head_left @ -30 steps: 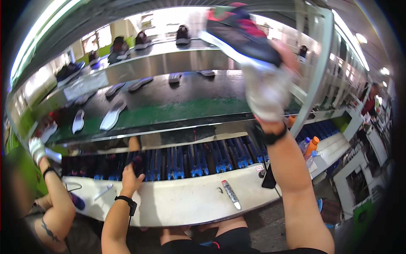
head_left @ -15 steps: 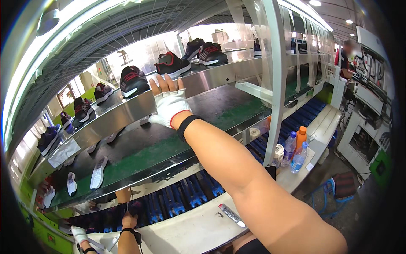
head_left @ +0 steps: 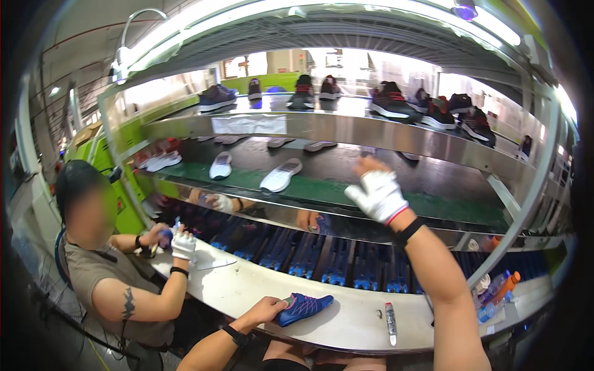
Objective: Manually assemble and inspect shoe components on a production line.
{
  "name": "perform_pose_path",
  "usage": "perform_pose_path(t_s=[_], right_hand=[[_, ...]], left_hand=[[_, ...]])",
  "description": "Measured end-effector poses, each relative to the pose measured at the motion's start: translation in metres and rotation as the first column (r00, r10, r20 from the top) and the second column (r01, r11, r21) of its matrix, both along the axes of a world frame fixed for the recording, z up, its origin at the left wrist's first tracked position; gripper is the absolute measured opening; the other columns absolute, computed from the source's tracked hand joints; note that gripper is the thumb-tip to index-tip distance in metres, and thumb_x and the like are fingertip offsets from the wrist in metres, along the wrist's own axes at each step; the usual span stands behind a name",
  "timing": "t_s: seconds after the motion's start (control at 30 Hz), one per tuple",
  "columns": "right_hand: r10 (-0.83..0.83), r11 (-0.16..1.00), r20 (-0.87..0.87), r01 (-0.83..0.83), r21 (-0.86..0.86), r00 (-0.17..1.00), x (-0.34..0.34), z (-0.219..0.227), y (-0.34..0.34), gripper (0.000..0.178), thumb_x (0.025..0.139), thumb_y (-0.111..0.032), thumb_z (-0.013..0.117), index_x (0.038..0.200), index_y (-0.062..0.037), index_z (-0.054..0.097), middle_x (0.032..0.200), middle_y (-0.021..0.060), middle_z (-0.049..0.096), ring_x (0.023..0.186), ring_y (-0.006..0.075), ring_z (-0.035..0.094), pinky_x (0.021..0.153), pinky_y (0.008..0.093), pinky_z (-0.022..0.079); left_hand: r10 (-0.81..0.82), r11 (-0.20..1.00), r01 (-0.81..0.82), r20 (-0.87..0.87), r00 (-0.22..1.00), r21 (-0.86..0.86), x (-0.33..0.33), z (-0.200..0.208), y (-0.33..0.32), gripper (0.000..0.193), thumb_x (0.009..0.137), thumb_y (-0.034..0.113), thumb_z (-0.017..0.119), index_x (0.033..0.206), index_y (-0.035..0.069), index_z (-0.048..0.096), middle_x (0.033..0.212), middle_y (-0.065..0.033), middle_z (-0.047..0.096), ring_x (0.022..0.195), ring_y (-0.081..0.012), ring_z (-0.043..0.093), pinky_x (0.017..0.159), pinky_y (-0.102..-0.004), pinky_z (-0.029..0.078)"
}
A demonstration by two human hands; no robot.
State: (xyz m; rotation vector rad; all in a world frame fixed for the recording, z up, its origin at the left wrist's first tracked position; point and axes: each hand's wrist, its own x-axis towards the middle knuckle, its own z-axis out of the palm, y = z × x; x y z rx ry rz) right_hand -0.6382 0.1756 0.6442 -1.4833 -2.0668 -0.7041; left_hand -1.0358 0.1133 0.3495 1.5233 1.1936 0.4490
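Observation:
My left hand, bare, grips a blue shoe upper with pink trim at its opening, low over the white ledge. My right hand, in a white fingerless glove, reaches over the lower conveyor belt. Its thumb stands apart from the fingers, which blur slightly, and I see nothing held. Just beyond the fingertips lies a small sole, partly hidden; contact cannot be told. Nearer on the belt are a white sole and another white sole.
At the left, a co-worker handles a small blue piece. Dark shoes line the upper shelf. Blue clamps run below the belt. A marker-like tube lies on the ledge; bottles stand right, beside a metal post.
The view has swung left, bringing the co-worker into sight. My right hand has left the shelf's metal rail and now hovers over the belt. The blue upper in my left hand shows more fully.

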Motion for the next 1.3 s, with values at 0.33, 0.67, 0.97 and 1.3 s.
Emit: perform_pose_path(t_s=[0.33,0.67,0.97,1.3], right_hand=[[0.111,0.877,-0.084,-0.138,-0.460,0.990,-0.179,-0.017,0.090,0.081,0.097,-0.068,0.071,0.148,-0.0057,0.065,0.144,0.0239,0.071,0.134,0.0415,0.067,0.119,0.0516,0.049],[0.126,0.972,-0.196,-0.160,-0.170,0.973,-0.100,-0.049,0.020,0.036,0.083,-0.031,0.083,0.106,-0.0057,0.072,0.118,0.0187,0.074,0.113,0.0414,0.070,0.101,0.0485,0.058],[0.553,0.825,-0.503,-0.352,0.442,0.664,-0.031,-0.161,-0.257,0.041,0.099,-0.031,0.089,0.112,-0.0082,0.057,0.102,0.0101,0.076,0.092,0.0289,0.076,0.092,0.0459,0.063],[0.147,0.876,-0.989,-0.468,0.114,0.034,-0.112,-0.252,-0.343,0.046,0.109,-0.041,0.077,0.118,0.0038,0.071,0.155,0.0328,0.064,0.112,0.0289,0.079,0.089,0.0359,0.065]], left_hand=[[-0.090,0.342,0.363,-0.355,0.931,0.867,0.081,0.000,-0.041,0.066,0.092,0.027,0.081,0.151,0.003,0.062,0.119,-0.0269,0.077,0.117,-0.0450,0.072,0.103,-0.0541,0.057],[-0.368,0.463,0.325,-0.154,0.917,0.825,0.108,0.067,-0.096,0.052,0.108,0.022,0.071,0.157,0.011,0.058,0.129,-0.0212,0.074,0.111,-0.0443,0.074,0.096,-0.0497,0.061],[-0.446,0.348,0.069,0.101,0.889,0.935,0.066,0.060,-0.136,0.063,0.086,0.018,0.091,0.146,0.019,0.074,0.128,-0.0101,0.077,0.102,-0.0319,0.073,0.095,-0.0481,0.057],[-0.290,0.750,-0.024,0.360,0.886,0.662,0.067,0.060,-0.172,0.013,0.099,0.005,0.081,0.105,-0.001,0.072,0.136,-0.0302,0.077,0.094,-0.0245,0.082,0.078,-0.0326,0.065]])
